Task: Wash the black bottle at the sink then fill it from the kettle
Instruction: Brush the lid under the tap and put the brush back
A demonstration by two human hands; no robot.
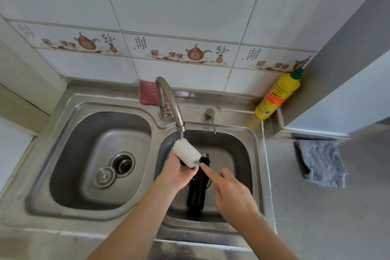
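The black bottle lies in the right basin of the steel sink, its mouth toward the tap, partly hidden under my hands. My left hand squeezes the white sponge head of a bottle brush under the tap spout, where a thin stream of water falls. My right hand grips the brush's green handle, with the index finger stretched toward the sponge. A bit of green handle shows behind my right wrist. No kettle is in view.
The left basin holds a loose drain plug beside its drain. A yellow detergent bottle stands in the back right corner. A grey cloth lies on the right counter. A pink scrubber leans behind the tap.
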